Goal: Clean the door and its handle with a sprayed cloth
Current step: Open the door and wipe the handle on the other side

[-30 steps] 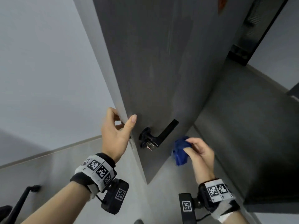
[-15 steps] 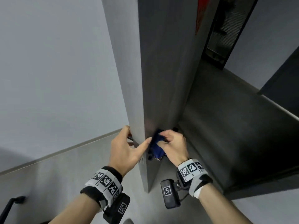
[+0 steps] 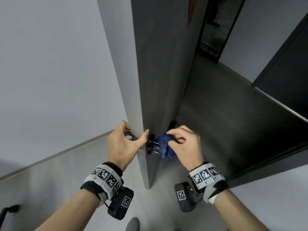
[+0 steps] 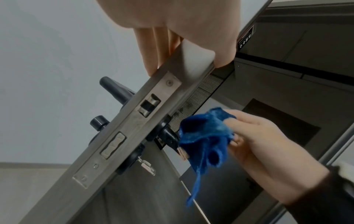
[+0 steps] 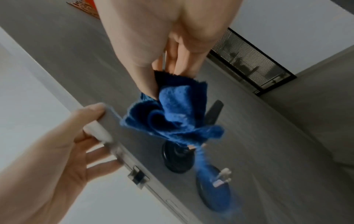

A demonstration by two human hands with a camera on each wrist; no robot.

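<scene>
The grey door (image 3: 160,67) stands nearly edge-on in the head view. My left hand (image 3: 133,136) grips its edge just above the metal lock plate (image 4: 122,131), fingers on the far face and thumb on the near face. My right hand (image 3: 173,139) pinches a crumpled blue cloth (image 3: 164,145) between thumb and fingers and holds it over the black lever handle (image 5: 214,112) on the near face. The cloth (image 5: 176,115) hides most of the lever, and a loose tail hangs down. The round base of the handle (image 5: 178,157) shows below. A second black handle (image 4: 114,91) sticks out on the far face.
Keys (image 5: 222,177) hang from the lock below the handle. A black-framed slatted panel (image 3: 215,29) sits behind the door, and a dark wall unit (image 3: 283,67) stands at the right. A pale wall (image 3: 50,64) fills the left. My shoe (image 3: 133,224) is near the door's foot.
The door has turned from face-on to nearly edge-on. My right hand brought the cloth up onto the handle and has since slid it right along the lever. My left hand keeps its grip.
</scene>
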